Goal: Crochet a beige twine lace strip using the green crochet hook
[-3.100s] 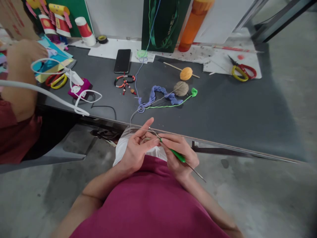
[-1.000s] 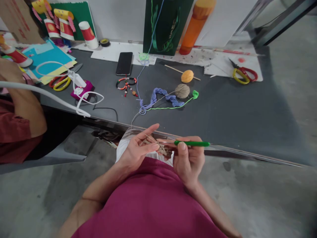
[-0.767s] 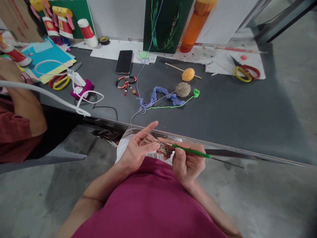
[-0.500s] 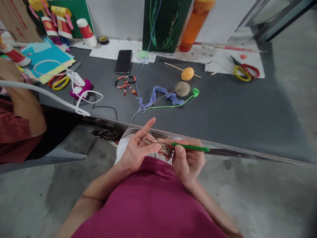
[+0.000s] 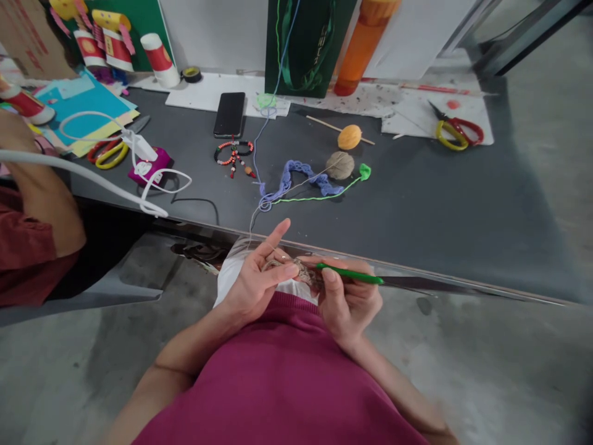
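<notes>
Beige crochet [image 5: 307, 272] mid-frame looks soft, floppy, grab edges imo; left hand [image 5: 254, 279] pinches it, right hand [image 5: 351, 300] pinches green-handled hook [image 5: 353, 274].

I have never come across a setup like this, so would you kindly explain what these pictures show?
There is no machine here: a person works with two bare hands. Every picture comes from one camera worn on that person's head, looking forward and down. The left hand pinches a small piece of beige yarn work; the right hand grips a thin green-handled tool, which looks like a crochet hook. On the dark table lie a beige yarn ball, a blue yarn strip, a phone and, toward the right, scissors with red and yellow handles. The arm at the left edge belongs to another person.
</notes>
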### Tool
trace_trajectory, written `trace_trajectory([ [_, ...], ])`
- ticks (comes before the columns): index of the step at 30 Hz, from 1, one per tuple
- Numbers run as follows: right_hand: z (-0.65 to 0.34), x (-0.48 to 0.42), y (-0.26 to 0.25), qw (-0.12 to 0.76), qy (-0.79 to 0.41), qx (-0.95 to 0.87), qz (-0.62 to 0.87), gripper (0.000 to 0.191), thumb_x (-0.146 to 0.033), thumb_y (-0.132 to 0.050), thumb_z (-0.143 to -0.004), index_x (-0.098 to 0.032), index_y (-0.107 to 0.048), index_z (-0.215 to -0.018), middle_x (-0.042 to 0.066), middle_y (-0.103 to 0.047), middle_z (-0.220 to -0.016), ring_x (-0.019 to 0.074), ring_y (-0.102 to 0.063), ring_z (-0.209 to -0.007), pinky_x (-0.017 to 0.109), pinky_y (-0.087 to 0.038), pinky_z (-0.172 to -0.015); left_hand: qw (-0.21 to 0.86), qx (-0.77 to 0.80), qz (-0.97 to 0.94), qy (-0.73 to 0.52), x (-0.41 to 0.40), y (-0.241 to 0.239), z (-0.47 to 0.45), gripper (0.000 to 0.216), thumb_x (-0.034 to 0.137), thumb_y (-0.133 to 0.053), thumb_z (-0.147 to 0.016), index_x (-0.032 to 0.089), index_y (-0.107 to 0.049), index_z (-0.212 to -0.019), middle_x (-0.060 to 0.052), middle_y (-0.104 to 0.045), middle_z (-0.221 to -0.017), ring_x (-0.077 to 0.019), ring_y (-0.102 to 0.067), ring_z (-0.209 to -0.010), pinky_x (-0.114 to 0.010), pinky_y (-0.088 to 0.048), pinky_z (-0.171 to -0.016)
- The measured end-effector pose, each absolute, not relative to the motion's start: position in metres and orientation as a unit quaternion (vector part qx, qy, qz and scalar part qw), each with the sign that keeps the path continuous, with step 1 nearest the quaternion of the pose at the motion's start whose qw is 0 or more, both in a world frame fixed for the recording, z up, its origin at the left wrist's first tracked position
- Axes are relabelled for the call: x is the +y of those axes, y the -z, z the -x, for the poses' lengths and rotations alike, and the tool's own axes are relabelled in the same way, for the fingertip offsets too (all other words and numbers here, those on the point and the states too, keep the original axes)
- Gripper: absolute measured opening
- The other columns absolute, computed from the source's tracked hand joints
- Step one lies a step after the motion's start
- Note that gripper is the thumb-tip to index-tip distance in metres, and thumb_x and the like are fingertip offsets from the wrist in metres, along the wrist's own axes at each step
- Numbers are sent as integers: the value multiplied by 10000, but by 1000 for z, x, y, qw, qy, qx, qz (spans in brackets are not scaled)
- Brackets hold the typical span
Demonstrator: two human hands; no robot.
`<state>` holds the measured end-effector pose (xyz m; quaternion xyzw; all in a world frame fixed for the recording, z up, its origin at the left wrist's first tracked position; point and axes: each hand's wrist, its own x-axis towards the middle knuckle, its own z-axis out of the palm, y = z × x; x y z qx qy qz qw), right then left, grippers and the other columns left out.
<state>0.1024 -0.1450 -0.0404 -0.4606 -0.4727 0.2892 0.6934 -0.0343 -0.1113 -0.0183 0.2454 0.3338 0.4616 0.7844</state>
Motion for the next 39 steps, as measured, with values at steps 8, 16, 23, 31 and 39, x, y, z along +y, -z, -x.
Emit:
trace_trajectory([
  [8,-113,-151,41,657,-303,-460,514,64,-346,-622,-1032,-290,-640,-1058,16,-784,-839,181,-742,-625,325,-632,-562,801,324,-244,-440,-109,18,39,681,227,-953,-687,254,-752,-1336,83,-650,-686,-73,-610,-637,-248,-509,-734],
  [16,-110,-136,21,637,-574,-296,421,268,-542,-783,-908,-293,-682,-895,-63,-672,-574,129,-581,-413,228,-430,-363,842,283,-216,-404,-112,16,39,562,233,-986,-649,286,-834,-1188,29,-748,-795,-148,-719,-836,-313,-540,-887],
  [23,-101,-133,27,647,-563,-281,431,329,-534,-901,-779,-273,-712,-841,-32,-761,-689,109,-614,-493,193,-468,-396,778,351,-294,-430,-112,19,35,645,221,-970,-669,291,-795,-1286,-5,-804,-950,-158,-721,-862,-319,-572,-879],
  [31,-108,-130,28,626,-553,-301,461,271,-479,-864,-835,-240,-741,-871,-5,-796,-725,54,-502,-390,160,-373,-328,737,374,-356,-437,-107,24,45,597,281,-904,-782,263,-753,-1359,-14,-802,-925,-153,-711,-813,-341,-574,-883],
  [39,-108,-130,25,625,-508,-379,455,182,-396,-802,-892,-226,-739,-889,21,-846,-829,68,-557,-351,181,-439,-309,735,376,-343,-448,-106,23,44,642,210,-902,-766,270,-733,-1382,-9,-797,-928,-183,-738,-932,-359,-554,-981],
])
